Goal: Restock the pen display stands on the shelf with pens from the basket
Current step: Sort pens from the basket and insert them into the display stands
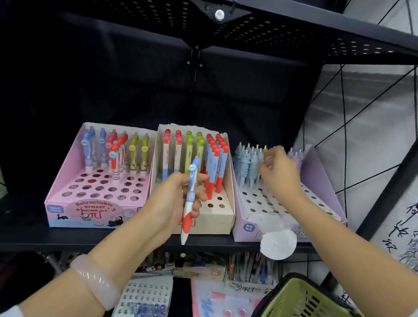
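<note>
Hanging at the near right, one green basket (315,316) sits below the shelf (69,237). One left hand (174,200) curls its fingers (202,179) round one blue-and-orange pen (189,202) before three display stands along the front edge; the right hand (277,172), blurred, reaches into the purple stand (327,184), grip unclear.

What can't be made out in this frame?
- Head view: right hand is motion-blurred over the lilac stand; whether it pinches a pen is unclear.
- Green basket: cut off by the bottom edge, contents unseen.
- Lower-shelf stands: partly hidden behind the left forearm.
</note>
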`<state>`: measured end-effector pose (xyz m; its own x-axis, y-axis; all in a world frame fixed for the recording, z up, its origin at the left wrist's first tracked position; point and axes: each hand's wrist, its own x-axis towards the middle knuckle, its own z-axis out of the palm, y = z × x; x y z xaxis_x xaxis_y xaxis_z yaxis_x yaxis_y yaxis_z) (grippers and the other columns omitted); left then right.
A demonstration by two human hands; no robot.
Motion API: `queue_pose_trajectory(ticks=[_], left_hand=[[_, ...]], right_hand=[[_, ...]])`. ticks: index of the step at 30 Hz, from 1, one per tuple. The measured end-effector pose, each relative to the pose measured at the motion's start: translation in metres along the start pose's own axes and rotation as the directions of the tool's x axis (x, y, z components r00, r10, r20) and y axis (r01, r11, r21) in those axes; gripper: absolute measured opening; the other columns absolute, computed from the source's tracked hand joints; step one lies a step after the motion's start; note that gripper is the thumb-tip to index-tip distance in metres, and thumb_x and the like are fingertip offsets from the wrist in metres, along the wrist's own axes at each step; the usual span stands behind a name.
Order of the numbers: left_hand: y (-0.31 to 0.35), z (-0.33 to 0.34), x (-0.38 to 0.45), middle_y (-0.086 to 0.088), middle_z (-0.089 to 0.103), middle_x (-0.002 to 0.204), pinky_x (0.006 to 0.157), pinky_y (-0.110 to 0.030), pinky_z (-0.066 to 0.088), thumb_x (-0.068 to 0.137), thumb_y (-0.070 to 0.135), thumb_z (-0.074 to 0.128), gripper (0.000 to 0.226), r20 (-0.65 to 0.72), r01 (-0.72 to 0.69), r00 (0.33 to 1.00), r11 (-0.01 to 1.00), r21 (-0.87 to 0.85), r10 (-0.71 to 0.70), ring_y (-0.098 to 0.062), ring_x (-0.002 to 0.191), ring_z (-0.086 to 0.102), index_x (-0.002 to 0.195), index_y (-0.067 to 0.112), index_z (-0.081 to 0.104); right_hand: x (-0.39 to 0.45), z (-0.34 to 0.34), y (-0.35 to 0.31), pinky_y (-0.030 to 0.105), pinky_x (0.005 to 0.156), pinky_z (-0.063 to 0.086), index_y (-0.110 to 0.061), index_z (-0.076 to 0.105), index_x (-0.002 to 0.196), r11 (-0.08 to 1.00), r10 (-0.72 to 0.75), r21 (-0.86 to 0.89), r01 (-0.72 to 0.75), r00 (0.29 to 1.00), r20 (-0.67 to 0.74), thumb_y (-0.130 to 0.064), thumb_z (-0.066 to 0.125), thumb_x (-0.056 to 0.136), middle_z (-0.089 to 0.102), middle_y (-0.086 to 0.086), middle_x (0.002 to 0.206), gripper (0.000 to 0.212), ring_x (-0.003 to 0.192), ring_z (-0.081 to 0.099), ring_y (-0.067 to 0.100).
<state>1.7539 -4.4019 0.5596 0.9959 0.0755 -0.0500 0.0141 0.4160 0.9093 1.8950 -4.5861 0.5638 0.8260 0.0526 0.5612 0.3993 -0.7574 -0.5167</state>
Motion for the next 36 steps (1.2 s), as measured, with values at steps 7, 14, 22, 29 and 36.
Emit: queue_pose_trajectory(ticks=[7,14,22,29,36], left_hand=[[-0.001,0.000,-0.006,-0.007,0.058,0.057,0.046,-0.023,0.037,0.096,0.004,0.028,0.035,-0.017,-0.149,0.988,0.987,0.062,0.151,-0.015,0.050,0.041,0.125,0.018,0.039],[0.002,-0.028,-0.016,-0.003,0.066,0.068,0.051,-0.026,0.044,0.097,0.009,0.035,0.037,-0.055,-0.246,0.964,0.949,0.199,0.262,-0.014,0.054,0.055,0.131,0.024,0.039],[0.033,-0.105,-0.041,0.024,0.058,0.112,0.087,-0.019,0.040,0.094,0.017,0.045,0.031,-0.023,-0.341,0.896,0.718,0.607,0.444,0.011,0.104,0.052,0.104,0.043,0.056],[0.065,-0.175,-0.059,0.017,0.061,0.104,0.084,-0.020,0.039,0.092,0.010,0.045,0.026,-0.248,-0.274,0.791,0.686,0.674,0.559,0.001,0.102,0.054,0.096,0.030,0.061],[0.063,-0.206,-0.058,0.006,0.059,0.117,0.102,-0.034,0.037,0.093,0.013,0.047,0.024,-0.275,-0.210,0.824,0.718,0.664,0.495,-0.012,0.116,0.051,0.108,0.029,0.057]], right_hand=[[-0.047,-0.019,-0.092,0.006,0.060,0.043,-0.026,0.061,0.093,0.911,-0.195,0.406,0.073,0.943,0.268,-0.030,0.059,0.089,0.059,-0.016,0.082,0.005,0.071,0.054,-0.006],[-0.068,-0.003,-0.133,0.018,0.063,0.045,-0.024,0.064,0.099,0.852,-0.200,0.518,-0.078,0.865,0.460,-0.031,0.058,0.091,0.068,-0.003,0.089,0.012,0.070,0.059,0.003],[-0.045,0.013,-0.184,0.029,0.075,0.056,-0.015,0.062,0.102,0.780,-0.200,0.626,-0.030,0.935,0.293,-0.022,0.056,0.092,0.069,0.001,0.088,0.013,0.076,0.063,0.010],[-0.019,0.062,-0.246,0.035,0.084,0.053,-0.009,0.062,0.108,0.806,-0.237,0.586,0.080,0.951,0.196,-0.023,0.058,0.091,0.069,0.005,0.093,0.022,0.091,0.065,0.017],[-0.014,0.116,-0.258,0.014,0.065,0.040,-0.010,0.064,0.098,0.907,-0.303,0.370,0.200,0.921,0.244,-0.019,0.057,0.090,0.070,0.002,0.082,0.014,0.067,0.054,0.006]])
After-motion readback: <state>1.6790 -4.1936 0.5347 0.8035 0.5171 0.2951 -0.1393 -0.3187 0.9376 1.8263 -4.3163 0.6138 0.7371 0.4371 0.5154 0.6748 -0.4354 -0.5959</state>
